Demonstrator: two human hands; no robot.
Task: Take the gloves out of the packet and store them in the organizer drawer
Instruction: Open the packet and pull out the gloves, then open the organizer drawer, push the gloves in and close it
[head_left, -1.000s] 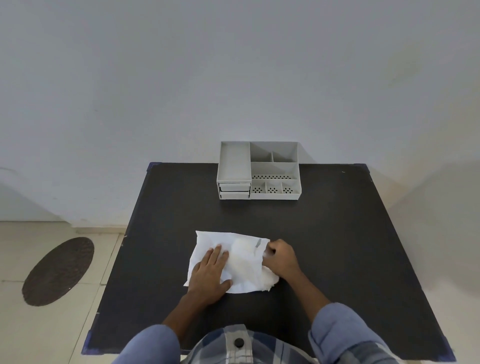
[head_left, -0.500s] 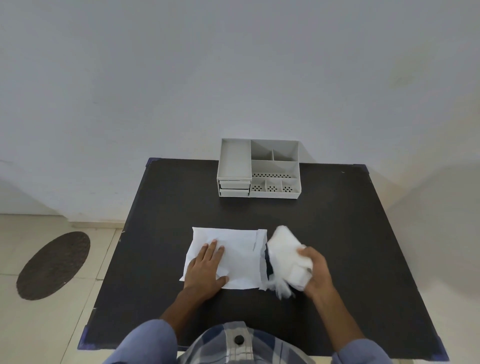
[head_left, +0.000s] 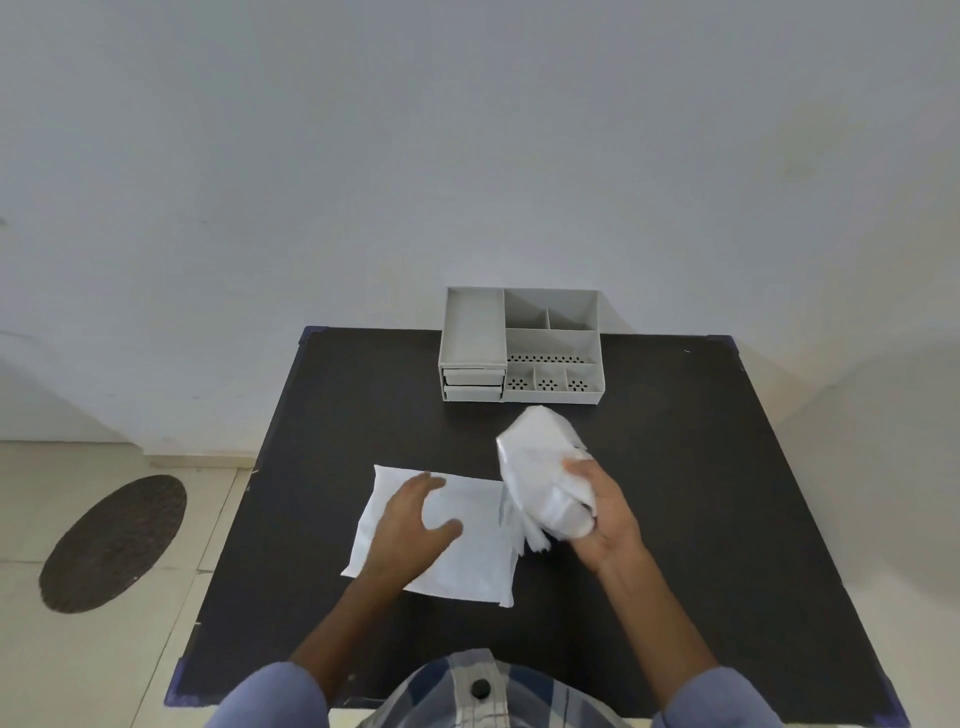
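A flat white packet (head_left: 467, 551) lies on the black table (head_left: 701, 493) in front of me. My left hand (head_left: 410, 525) hovers just over its left half with the fingers spread. My right hand (head_left: 605, 514) grips a bundle of white gloves (head_left: 535, 462), lifted clear of the packet's right end. The grey organizer (head_left: 522, 351) stands at the table's far edge, with two shut drawers (head_left: 474, 383) stacked at its lower left.
The organizer has open compartments on top, some with perforated floors. A pale wall rises right behind it. On the tiled floor to the left lies a dark oval mat (head_left: 111, 543). My blue sleeves and checked shirt fill the bottom edge.
My right hand pulled the gloves out of the packet's right end and raised them toward the organizer. My left hand, which pressed the packet flat, has lifted slightly.
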